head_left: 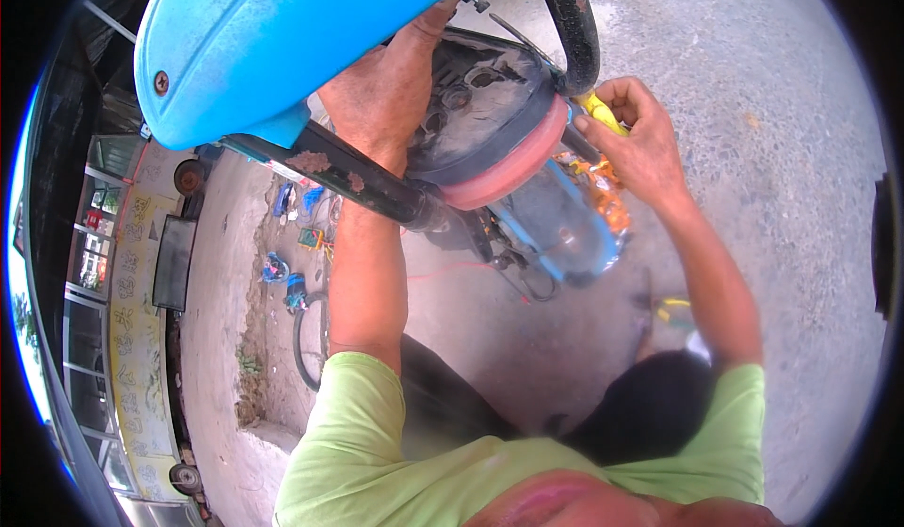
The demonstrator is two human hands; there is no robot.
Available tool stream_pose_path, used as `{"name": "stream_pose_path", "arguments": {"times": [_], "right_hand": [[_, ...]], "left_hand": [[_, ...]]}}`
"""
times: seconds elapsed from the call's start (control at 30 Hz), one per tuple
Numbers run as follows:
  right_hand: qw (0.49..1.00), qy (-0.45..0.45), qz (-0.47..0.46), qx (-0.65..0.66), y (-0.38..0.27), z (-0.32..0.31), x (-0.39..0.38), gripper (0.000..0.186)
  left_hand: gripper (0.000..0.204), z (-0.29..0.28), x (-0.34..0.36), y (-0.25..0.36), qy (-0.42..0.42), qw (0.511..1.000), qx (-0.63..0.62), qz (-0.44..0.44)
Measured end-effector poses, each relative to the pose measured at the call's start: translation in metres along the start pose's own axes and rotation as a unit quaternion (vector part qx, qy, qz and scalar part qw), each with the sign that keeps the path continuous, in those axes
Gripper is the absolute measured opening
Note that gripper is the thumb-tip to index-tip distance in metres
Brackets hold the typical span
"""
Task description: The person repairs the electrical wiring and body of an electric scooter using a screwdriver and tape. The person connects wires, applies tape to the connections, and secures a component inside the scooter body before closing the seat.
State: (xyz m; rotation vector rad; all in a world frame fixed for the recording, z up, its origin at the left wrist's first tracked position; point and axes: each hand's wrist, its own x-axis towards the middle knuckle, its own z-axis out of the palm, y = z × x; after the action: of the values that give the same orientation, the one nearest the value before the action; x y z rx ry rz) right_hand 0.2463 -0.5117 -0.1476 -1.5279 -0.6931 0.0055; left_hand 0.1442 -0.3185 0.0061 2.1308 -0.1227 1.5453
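Note:
A blue plastic panel (273,37) of a small two-wheeled vehicle fills the upper left, with a screw near its left end. My left hand (386,94) reaches up behind its lower edge, between the black tube frame (367,183) and a dark rounded part with a reddish rim (504,169). The panel hides those fingertips. On the right, my right hand (640,136) grips a yellow-handled tool (601,113), thumb and fingers closed round it. The handle lies against the bend of the black tube (570,28); the tool's exact kind is unclear. A bolt (478,1) sticks out near the left fingers.
Below the frame is a blue-edged, blurred part (574,235) beside crumpled orange material (607,202). Cables and a blue connector (296,290) lie on the concrete floor (753,150). Far left stands a yellow lettered board (141,339) with wheels beside it.

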Motion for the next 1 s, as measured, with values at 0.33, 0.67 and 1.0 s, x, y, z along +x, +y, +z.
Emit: {"name": "stream_pose_path", "arguments": {"times": [0.33, 0.67, 1.0], "right_hand": [[0.969, 0.008, 0.169, -0.181, 0.144, -0.053, -0.036, 0.039], [0.949, -0.091, 0.256, -0.161, 0.174, -0.120, -0.013, 0.052], [0.960, -0.260, -0.024, 0.096, -0.080, 0.004, 0.127, 0.045]], "left_hand": [[0.064, -0.008, 0.004, 0.002, -0.013, 0.999, 0.023, 0.019], [0.062, -0.006, 0.004, -0.005, -0.025, 0.999, -0.015, 0.014], [0.054, 0.002, 0.005, 0.008, 0.000, 1.000, -0.006, 0.030]]}}
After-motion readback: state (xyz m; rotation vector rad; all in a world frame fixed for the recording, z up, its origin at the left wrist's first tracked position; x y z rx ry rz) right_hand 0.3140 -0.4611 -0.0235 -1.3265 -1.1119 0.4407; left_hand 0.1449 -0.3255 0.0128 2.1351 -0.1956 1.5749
